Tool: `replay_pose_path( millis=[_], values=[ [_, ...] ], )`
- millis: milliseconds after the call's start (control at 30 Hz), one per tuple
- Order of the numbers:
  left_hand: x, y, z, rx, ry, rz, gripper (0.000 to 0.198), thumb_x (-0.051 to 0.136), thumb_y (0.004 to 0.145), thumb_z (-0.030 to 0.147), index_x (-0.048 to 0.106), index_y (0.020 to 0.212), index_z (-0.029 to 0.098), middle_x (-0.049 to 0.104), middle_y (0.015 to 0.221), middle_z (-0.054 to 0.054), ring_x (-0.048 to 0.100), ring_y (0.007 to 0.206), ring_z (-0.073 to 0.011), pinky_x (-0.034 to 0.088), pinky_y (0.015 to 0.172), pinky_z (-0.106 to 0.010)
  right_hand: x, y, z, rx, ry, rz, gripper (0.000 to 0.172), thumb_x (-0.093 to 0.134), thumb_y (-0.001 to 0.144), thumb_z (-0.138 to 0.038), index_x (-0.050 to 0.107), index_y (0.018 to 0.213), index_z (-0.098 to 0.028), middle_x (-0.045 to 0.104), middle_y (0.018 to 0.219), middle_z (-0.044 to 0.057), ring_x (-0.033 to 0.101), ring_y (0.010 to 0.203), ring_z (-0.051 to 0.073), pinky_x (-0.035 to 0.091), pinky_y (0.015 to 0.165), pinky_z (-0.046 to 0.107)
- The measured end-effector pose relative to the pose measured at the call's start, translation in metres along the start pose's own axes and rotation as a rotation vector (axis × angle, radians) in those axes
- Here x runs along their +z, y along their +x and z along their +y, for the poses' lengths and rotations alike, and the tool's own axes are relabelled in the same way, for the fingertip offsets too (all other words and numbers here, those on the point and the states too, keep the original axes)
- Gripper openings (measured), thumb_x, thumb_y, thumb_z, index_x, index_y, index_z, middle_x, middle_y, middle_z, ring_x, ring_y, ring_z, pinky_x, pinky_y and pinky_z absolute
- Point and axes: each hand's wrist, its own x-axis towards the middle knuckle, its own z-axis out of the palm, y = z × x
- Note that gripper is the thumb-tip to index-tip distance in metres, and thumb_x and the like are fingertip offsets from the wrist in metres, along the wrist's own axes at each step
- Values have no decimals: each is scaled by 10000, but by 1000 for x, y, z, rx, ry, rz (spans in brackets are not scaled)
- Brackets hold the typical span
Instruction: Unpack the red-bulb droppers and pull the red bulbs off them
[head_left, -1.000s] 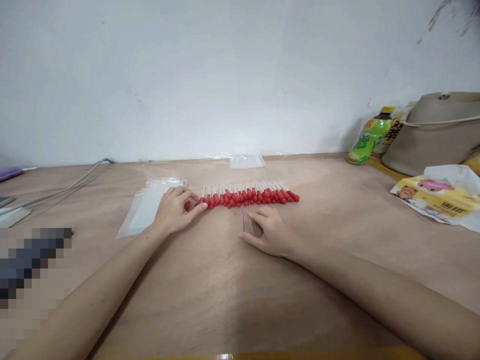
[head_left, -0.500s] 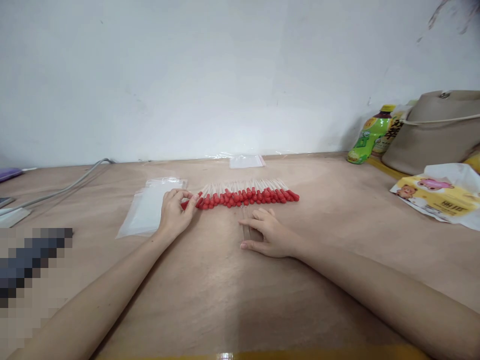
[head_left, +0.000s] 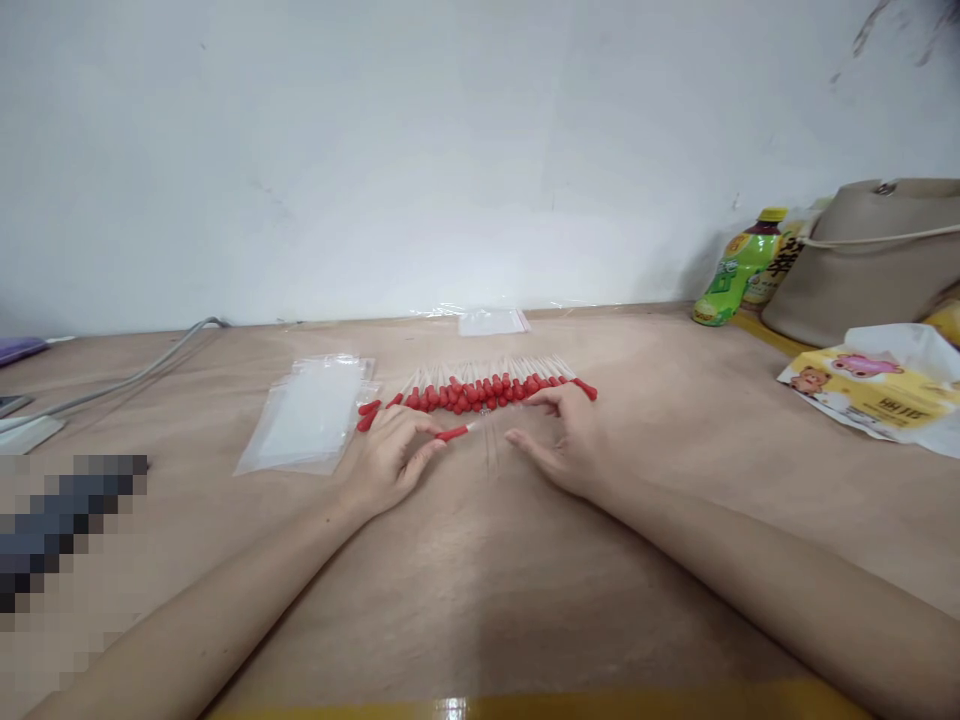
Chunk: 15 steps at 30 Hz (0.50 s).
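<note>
Between near and far edges of the surface point(head_left: 420, 610), left hand point(head_left: 394, 455) pinches one red-tipped stick point(head_left: 452, 433); right hand point(head_left: 568, 440), spread wide, adjoins the stick row point(head_left: 472, 393).

The left hand point(head_left: 394, 450) covers the near end of one red-tipped stick point(head_left: 452, 433), whose pale end blurs toward a clear strip point(head_left: 492, 448) too faint to make out fully. The right hand point(head_left: 566, 440) hides some red ends in the row of sticks point(head_left: 480, 393). Mosaic blots out a dark object point(head_left: 67, 520) — what it is cannot be told — and the left edge cuts it off. The right edge crops the beige bag point(head_left: 862, 285) and printed packet point(head_left: 870, 390); the packet's lettering is blurred.
</note>
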Motion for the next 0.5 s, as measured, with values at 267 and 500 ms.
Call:
replay_pose_path(
  millis=[267, 500],
  values=[
    [8, 2, 4, 116, -9, -79, 70, 521, 831, 224, 557, 882, 192, 639, 849, -18, 531, 824, -167, 401, 757, -331, -4, 1, 14, -290, -182, -326, 391, 527, 815, -429, 545, 1154, -235, 550, 1190, 76, 443, 1141, 235, 289, 972, 455],
    [11, 2, 7, 126, -38, -68, 148, 528, 824, 247, 570, 958, 199, 645, 946, -42, 554, 924, -186, 424, 828, -360, 3, 1, 11, -338, -141, -382, 266, 470, 871, -330, 605, 1081, -238, 607, 1149, 23, 436, 1191, 203, 261, 1034, 452]
  ],
)
